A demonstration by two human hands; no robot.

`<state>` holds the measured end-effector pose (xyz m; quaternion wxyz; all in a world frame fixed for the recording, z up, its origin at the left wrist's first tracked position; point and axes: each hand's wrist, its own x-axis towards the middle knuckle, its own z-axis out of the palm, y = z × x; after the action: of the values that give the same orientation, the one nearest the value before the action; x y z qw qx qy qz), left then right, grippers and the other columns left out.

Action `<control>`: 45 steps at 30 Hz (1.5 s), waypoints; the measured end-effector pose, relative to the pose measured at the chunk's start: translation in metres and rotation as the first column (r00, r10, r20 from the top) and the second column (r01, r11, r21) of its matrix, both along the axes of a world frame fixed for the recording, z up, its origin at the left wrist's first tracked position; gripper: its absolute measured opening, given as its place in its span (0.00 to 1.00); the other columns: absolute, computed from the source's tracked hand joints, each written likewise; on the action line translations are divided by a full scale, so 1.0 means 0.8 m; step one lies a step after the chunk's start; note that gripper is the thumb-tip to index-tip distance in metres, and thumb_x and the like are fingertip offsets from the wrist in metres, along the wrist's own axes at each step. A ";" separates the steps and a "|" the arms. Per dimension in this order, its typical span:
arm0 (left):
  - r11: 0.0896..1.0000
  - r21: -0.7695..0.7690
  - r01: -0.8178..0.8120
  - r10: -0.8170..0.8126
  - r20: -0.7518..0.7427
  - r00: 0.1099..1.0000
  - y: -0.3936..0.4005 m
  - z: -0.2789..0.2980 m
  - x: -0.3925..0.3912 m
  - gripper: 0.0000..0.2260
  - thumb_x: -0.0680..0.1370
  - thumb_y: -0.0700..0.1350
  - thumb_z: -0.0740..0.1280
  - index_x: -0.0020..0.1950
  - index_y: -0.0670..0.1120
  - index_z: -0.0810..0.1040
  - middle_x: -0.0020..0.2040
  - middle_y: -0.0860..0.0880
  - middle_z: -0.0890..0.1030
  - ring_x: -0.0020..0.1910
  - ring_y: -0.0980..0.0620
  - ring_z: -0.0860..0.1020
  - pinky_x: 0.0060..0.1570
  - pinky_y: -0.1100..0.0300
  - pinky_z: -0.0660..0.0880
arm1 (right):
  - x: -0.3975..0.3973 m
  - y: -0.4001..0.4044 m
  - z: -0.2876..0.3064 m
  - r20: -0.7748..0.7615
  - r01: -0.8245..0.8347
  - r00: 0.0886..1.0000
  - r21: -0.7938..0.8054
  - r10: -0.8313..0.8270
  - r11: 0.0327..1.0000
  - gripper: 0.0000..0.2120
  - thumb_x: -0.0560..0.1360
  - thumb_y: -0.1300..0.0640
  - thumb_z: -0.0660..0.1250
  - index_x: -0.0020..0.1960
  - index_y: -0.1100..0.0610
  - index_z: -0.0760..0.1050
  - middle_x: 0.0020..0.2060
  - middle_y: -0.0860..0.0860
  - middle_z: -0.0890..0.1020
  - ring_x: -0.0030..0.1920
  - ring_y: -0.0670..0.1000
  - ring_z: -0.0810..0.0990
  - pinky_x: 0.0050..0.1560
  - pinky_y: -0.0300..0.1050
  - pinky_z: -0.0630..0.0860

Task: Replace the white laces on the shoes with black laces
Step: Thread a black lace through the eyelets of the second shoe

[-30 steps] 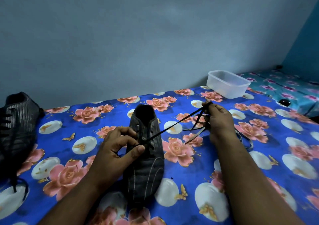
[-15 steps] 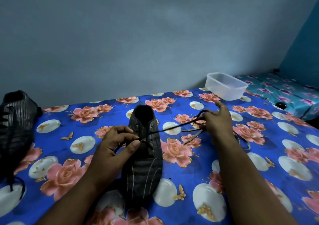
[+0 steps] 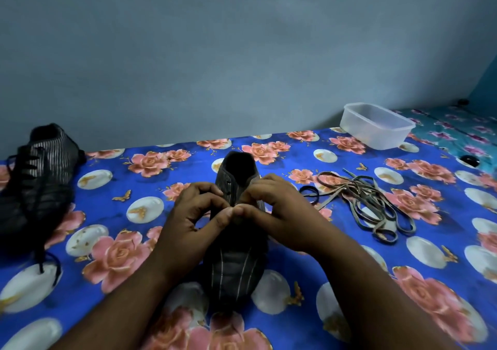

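Right hand (image 3: 279, 215) now beside left hand (image 3: 193, 220), lace hidden.

— Where are the hands?

— Both forearms come up from the bottom edge and converge at the middle. The left hand (image 3: 193, 220) and right hand (image 3: 279, 215) sit side by side, backs up.

— Touching?

— The thumb tips meet between them.

— And the fingers?

— Curled on both hands, knuckles raised, fingertips tucked down and inward. What they pinch, if anything, is hidden under them.

— Wrists?

— Roughly straight, each angled in toward the other.
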<state>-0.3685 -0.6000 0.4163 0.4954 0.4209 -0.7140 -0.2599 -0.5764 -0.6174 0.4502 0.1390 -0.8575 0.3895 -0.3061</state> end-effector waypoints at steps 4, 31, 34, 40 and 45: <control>0.999 0.040 -0.018 0.021 -0.077 0.997 -0.003 0.001 -0.002 0.08 0.74 0.54 0.70 0.41 0.50 0.81 0.51 0.55 0.77 0.55 0.55 0.77 0.55 0.70 0.70 | -0.017 -0.002 0.004 0.125 -0.036 0.992 0.213 0.009 0.977 0.13 0.80 0.47 0.65 0.42 0.54 0.77 0.36 0.46 0.78 0.43 0.45 0.77 0.47 0.46 0.74; 0.995 -0.063 -0.081 0.080 -0.018 0.997 0.004 0.003 -0.013 0.09 0.77 0.59 0.65 0.44 0.57 0.81 0.55 0.58 0.75 0.61 0.49 0.73 0.63 0.51 0.68 | -0.017 0.005 0.013 0.419 -0.223 0.908 0.444 0.018 0.868 0.12 0.78 0.49 0.70 0.43 0.58 0.81 0.34 0.57 0.80 0.37 0.52 0.75 0.38 0.53 0.73; 0.968 -0.012 -0.250 0.244 -0.167 0.955 -0.009 0.003 -0.004 0.09 0.77 0.58 0.65 0.42 0.58 0.80 0.52 0.56 0.75 0.59 0.52 0.75 0.62 0.62 0.67 | -0.026 -0.001 0.015 0.477 -0.205 0.879 0.420 -0.023 0.884 0.08 0.78 0.53 0.69 0.41 0.53 0.82 0.32 0.45 0.79 0.35 0.43 0.75 0.39 0.36 0.73; 0.788 0.224 -0.574 0.614 -0.217 0.759 -0.040 -0.012 0.043 0.11 0.77 0.59 0.66 0.44 0.54 0.82 0.52 0.49 0.81 0.61 0.42 0.76 0.63 0.45 0.72 | -0.051 -0.014 0.018 0.479 -0.042 0.859 0.415 -0.179 0.909 0.12 0.79 0.49 0.67 0.44 0.56 0.82 0.36 0.56 0.82 0.39 0.48 0.78 0.45 0.38 0.74; 0.755 0.058 -0.654 0.652 0.046 0.757 -0.027 0.000 0.032 0.19 0.76 0.63 0.62 0.57 0.54 0.83 0.62 0.47 0.79 0.66 0.42 0.72 0.63 0.49 0.66 | -0.046 -0.016 0.012 0.433 0.038 0.873 0.395 -0.223 0.918 0.10 0.79 0.51 0.67 0.43 0.55 0.82 0.35 0.54 0.83 0.37 0.46 0.78 0.42 0.36 0.74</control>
<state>-0.3430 -0.6216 0.4162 0.5318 0.6634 -0.5186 -0.0909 -0.6133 -0.6300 0.4595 0.3688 -0.6862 0.4533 -0.4332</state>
